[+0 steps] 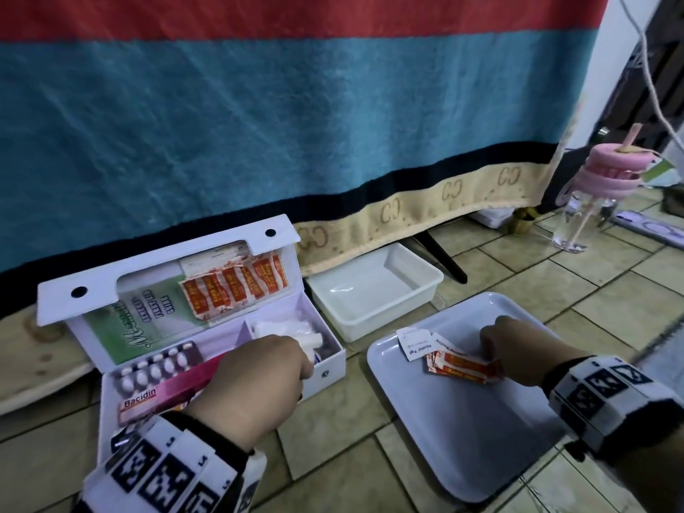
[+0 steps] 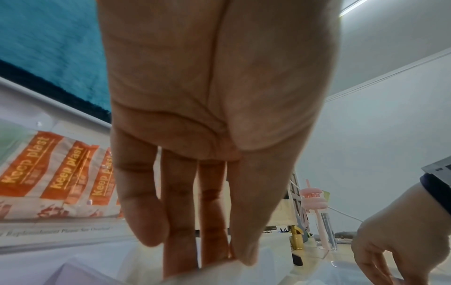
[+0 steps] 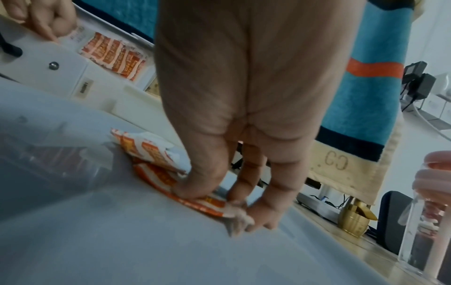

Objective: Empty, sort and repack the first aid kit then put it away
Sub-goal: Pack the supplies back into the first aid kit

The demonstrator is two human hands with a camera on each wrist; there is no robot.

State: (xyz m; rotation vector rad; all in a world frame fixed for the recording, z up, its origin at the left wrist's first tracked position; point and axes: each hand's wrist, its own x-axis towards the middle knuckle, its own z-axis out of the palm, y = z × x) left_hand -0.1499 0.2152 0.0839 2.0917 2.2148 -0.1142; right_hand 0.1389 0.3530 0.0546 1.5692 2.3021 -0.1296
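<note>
The white first aid kit (image 1: 327, 375) lies open on the floor at left. Its raised lid holds a strip of orange plasters (image 1: 233, 283) (image 2: 61, 173) and a green guide (image 1: 148, 320). A pink Bacidin box (image 1: 174, 386) and a blister pack (image 1: 155, 364) fill the left compartment. My left hand (image 1: 309, 359) (image 2: 214, 260) reaches into the right compartment and pinches a white dressing packet (image 1: 281, 329) (image 2: 219, 271) between thumb and fingers. On the grey tray (image 1: 481, 438) (image 3: 122, 241) my right hand (image 1: 488, 349) (image 3: 219, 206) pinches loose orange plasters (image 1: 462, 368) (image 3: 156, 154), beside alcohol pads (image 1: 414, 344).
An empty white tub (image 1: 374, 290) stands behind the tray, against the hanging blue and red blanket (image 1: 296, 105). A clear bottle with a pink lid (image 1: 592, 201) stands at the far right on the tiled floor.
</note>
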